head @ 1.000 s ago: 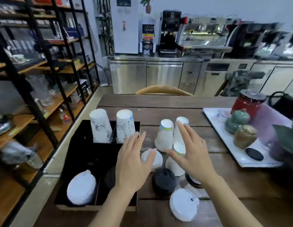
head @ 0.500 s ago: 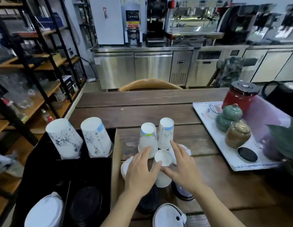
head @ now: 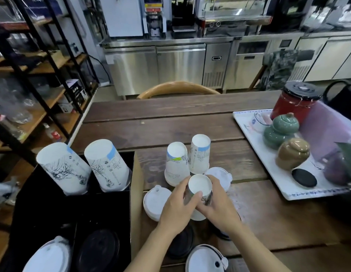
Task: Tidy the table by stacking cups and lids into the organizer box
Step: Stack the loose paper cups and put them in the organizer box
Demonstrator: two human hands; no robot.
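At the lower left of the frame the black organizer box point(head: 52, 209) is sitting on the wooden counter point(head: 170, 118), carrying two upturned paper cups point(head: 62, 167) in its far compartments and a white lid point(head: 47, 258) and a black lid point(head: 98, 250) in its near ones. Just right of the box a white lid stack point(head: 155, 201) is lying flat. At lower centre the left hand point(head: 176, 211) and right hand point(head: 219, 207) are both wrapping around one upturned cup point(head: 200, 186), fingers closing on its sides. Behind it two more inverted cups point(head: 176, 163) are standing side by side. At the right a white tray point(head: 268, 169) is bearing jars.
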